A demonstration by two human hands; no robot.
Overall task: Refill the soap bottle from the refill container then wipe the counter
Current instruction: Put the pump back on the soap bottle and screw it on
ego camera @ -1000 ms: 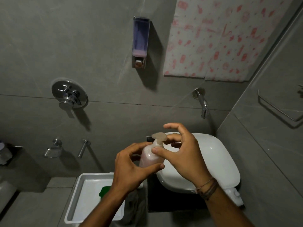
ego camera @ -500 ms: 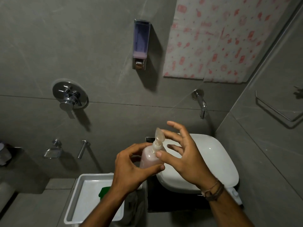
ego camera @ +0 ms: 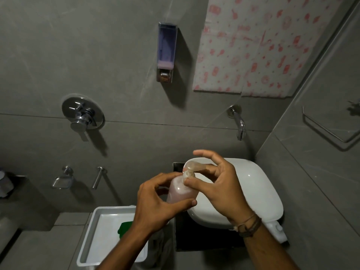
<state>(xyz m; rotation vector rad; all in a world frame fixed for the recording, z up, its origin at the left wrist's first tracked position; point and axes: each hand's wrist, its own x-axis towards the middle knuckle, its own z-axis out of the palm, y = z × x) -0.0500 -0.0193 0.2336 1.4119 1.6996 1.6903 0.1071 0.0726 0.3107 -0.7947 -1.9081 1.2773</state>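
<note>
At lower left a white tray (ego camera: 88, 238) is sitting with something green (ego camera: 124, 228) inside. At lower centre our left hand (ego camera: 155, 201) is gripping the soap bottle (ego camera: 180, 193); our right hand (ego camera: 220, 184) is pinching its pump (ego camera: 194, 166), now swung rightward over the white basin (ego camera: 261, 193).

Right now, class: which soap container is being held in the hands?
The small translucent pump bottle of pinkish soap; the purple dispenser stays wall-mounted, untouched.

The left hand (ego camera: 155, 199) curled in a grip, thumb forward; the right hand (ego camera: 220, 184) pinched with thumb and forefinger, other fingers (ego camera: 204, 152) spread.
</note>
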